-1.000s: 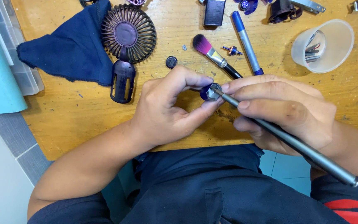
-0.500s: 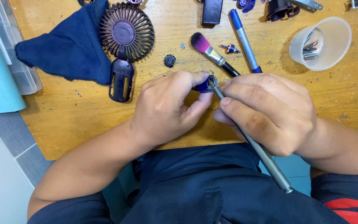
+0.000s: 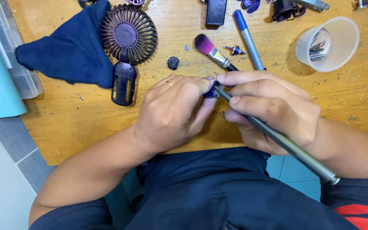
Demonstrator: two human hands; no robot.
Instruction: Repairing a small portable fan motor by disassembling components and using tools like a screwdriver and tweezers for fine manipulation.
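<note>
My left hand (image 3: 173, 113) pinches a small dark purple part (image 3: 211, 92) between thumb and fingers over the near edge of the wooden table (image 3: 81, 123). A ring sits on one finger. My right hand (image 3: 269, 108) grips a long grey metal screwdriver (image 3: 286, 145), whose tip meets the small part and whose handle runs down to the lower right. Most of the part is hidden by my fingers.
A purple fan grille with handle (image 3: 127, 38) lies on a dark blue cloth (image 3: 71, 51) at the upper left. Behind my hands are a small round black cap (image 3: 173, 62), a pink-tipped brush (image 3: 211, 52), a blue pen (image 3: 248, 38) and a clear cup of screws (image 3: 329, 42).
Both hands have shifted slightly toward the far side of the table. The screwdriver handle swung between frames, steeper half a second ago and flatter now. Both grips are unchanged.
</note>
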